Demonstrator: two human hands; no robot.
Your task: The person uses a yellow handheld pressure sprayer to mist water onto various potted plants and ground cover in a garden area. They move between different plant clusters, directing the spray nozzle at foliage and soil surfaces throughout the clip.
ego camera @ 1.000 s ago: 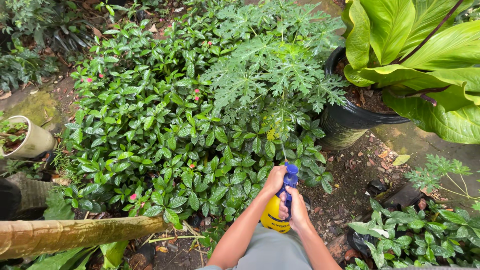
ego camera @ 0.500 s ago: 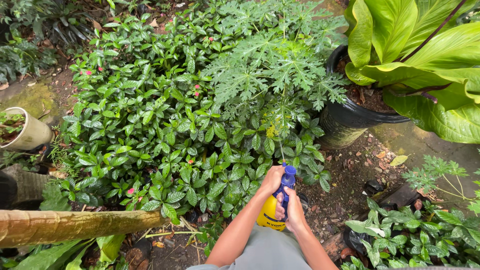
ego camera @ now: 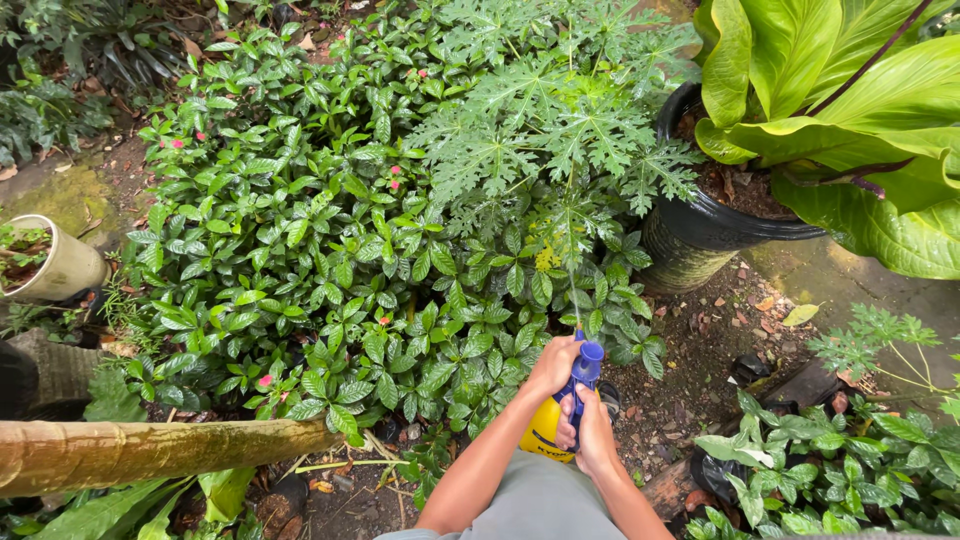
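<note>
I hold a yellow spray bottle [ego camera: 545,432] with a blue pump head [ego camera: 586,362] low in the middle of the view. My left hand [ego camera: 553,364] wraps around the top of the bottle by the blue head. My right hand [ego camera: 592,435] grips the blue handle from the right side. A thin jet of water [ego camera: 573,285] rises from the nozzle toward the jagged-leaf plant [ego camera: 545,130] and the low bush of glossy green leaves with small pink flowers [ego camera: 320,250] in front of me.
A black pot [ego camera: 700,225] with broad light-green leaves [ego camera: 850,110] stands at the right. A cream pot [ego camera: 65,268] lies at the left edge. A thick bamboo-like trunk [ego camera: 150,450] crosses the lower left. Bare soil and small plants [ego camera: 830,470] sit at lower right.
The view has shifted slightly, so my hands and the bottle sit a little higher and further right. A thin water jet now shows above the nozzle.
</note>
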